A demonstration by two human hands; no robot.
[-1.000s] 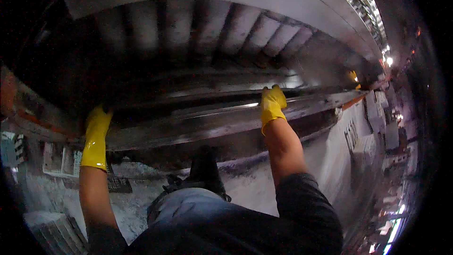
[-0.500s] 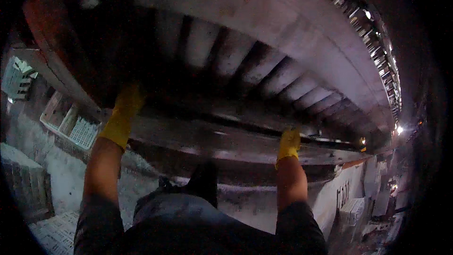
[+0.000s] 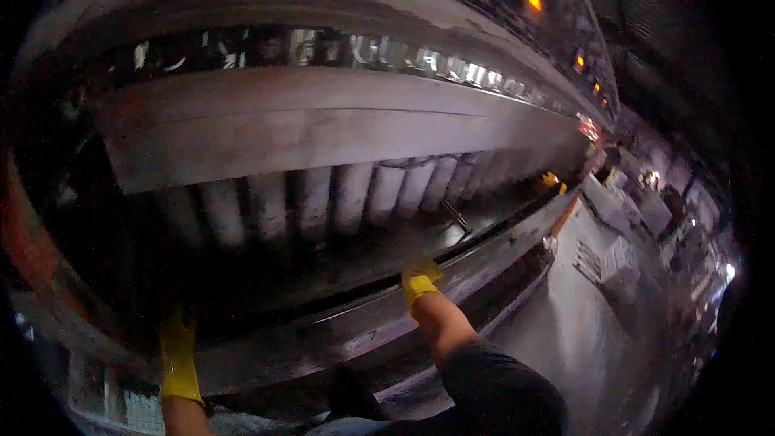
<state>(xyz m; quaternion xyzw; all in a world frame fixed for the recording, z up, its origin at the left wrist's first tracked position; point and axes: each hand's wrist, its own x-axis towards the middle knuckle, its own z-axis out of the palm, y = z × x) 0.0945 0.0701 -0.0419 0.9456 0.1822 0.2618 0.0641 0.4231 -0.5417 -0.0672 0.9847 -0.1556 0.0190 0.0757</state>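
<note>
Nearest, two yellow-gloved hands, both planted on the front edge of a long metal machine bed (image 3: 339,331). Left hand (image 3: 179,355) low in the dark, laid along the rim (image 3: 242,363); grip there too murky to call, perhaps flat rather than curled. Right hand (image 3: 420,274) further along the same edge, fingers folded over the lip, pressed down on it and holding nothing loose. Dark sleeve (image 3: 500,387) behind that arm.

Could slip: wet-looking, shiny steel under glove rubber, weight leaning forward, and a hand sliding off toward the gap beneath the overhanging beam (image 3: 323,129). Could also pinch: fingers close to the row of upright ribs (image 3: 339,202) if anything in that recess shifts. Poor light adding to both.

Counted: two gloves, one bed edge, one broad beam above, roughly nine or ten ribs before blur swallows the rest, one thin rod-like tool (image 3: 456,216) lying on the bed beyond the right hand, several small orange lights (image 3: 533,2) far off.
</note>
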